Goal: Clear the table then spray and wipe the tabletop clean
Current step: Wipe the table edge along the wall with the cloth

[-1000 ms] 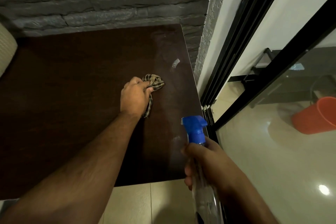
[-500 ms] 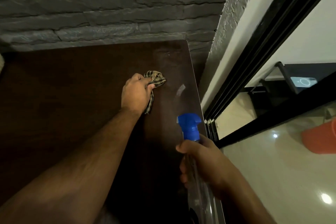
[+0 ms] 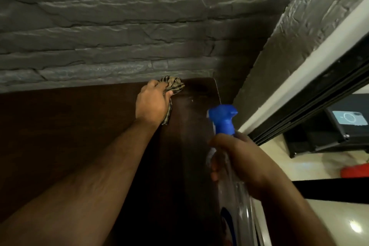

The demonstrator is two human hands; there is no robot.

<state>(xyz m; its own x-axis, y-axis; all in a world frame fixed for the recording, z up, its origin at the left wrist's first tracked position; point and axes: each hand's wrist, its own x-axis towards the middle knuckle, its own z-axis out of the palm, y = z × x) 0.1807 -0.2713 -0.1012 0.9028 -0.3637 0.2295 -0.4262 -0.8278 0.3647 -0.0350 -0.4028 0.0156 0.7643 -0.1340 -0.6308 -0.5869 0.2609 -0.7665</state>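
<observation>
Tabletop (image 3: 79, 136) of dark brown wood fills the lower left of the head view, its far edge running along a grey stone-faced wall (image 3: 119, 26) and its rounded far right corner showing just beyond the cloth. On that far edge, close to the corner, the left hand (image 3: 152, 102) has its fingers curled tight round a bunched checked cloth (image 3: 173, 85), tan with dark stripes; the wad sticks out past the knuckles against the foot of the wall, and a loose tail of it hangs out below the hand and lies on the wood. The left forearm stretches across the table from the lower left. Nearer the camera and off the table's right side, the right hand (image 3: 239, 160) is wrapped round the neck of a clear spray bottle (image 3: 237, 195), fingers closed about it just under the blue spray head (image 3: 223, 119), whose nozzle points left toward the table. The bottle is held up above the table's right edge, its body running down toward the bottom of the view, with part of a blue label visible. To the right lie a black door frame (image 3: 299, 110), a pale glossy floor (image 3: 319, 221) and a bit of something red-orange (image 3: 355, 171) at the edge of view.
</observation>
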